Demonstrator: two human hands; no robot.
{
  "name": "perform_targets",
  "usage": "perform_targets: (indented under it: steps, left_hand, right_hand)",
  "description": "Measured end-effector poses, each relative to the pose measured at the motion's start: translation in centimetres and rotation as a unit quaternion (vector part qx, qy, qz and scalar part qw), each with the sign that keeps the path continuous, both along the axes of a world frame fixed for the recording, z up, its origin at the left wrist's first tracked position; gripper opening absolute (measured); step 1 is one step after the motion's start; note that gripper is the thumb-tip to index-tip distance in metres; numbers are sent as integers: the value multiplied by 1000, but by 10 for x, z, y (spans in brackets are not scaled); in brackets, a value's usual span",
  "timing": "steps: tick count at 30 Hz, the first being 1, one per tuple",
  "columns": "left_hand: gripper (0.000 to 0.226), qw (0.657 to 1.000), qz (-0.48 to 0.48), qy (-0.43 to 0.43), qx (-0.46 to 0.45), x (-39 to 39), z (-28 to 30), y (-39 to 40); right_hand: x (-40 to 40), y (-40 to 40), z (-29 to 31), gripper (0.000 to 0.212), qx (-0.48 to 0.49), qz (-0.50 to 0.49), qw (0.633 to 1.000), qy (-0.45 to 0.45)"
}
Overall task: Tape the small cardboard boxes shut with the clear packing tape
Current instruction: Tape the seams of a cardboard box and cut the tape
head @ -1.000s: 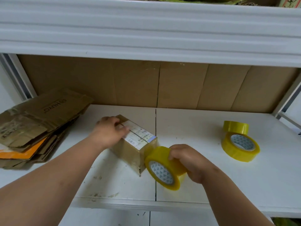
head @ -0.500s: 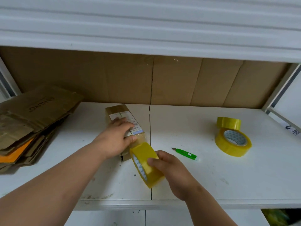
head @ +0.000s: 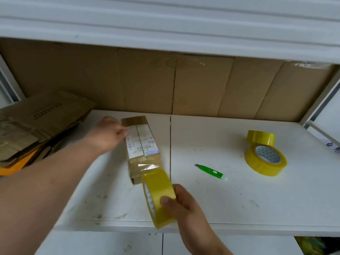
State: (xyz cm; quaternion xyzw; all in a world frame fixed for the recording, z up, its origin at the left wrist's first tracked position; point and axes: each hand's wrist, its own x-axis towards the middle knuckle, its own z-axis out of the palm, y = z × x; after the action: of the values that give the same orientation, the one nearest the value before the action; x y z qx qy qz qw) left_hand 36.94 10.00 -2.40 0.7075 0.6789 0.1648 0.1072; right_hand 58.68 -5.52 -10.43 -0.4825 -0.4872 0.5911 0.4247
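Across the lower two thirds of the frame, white table (head: 211,199), cardboard backing behind it. Upper left: flattened cartons (head: 36,122), untouched. Centre: small box (head: 141,144), long side now running away from the camera; a second ago it sat skewed, corner toward the viewer, so it has been squared up. Left hand (head: 108,135) has slid from the box top to its left edge, fingers curled on the side, bracing it. Lower centre: right hand (head: 184,205) clamps the tape roll (head: 158,196), thumb on the outer face; roll pulled back toward the table's front edge. New since before: a clear strip (head: 149,165) stretches from roll to the box's near end, stuck there. Judgement: first strip anchored, next comes running it along the top seam. Right of centre: green cutter (head: 211,172), uncovered half a second ago, idle. Far right: two spare rolls (head: 265,155), unmoved.
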Motion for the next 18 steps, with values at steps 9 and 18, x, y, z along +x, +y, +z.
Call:
perform_targets:
  steps: [9,18]
  left_hand:
    - [57,988,-149,30,-12,6,-15,-37]
    - [53,985,-140,94,-33,8,-26,-28]
  right_hand:
    - [-12,19,6,40,18,8,999,36]
    - [-9,16,6,31,29,24,999,19]
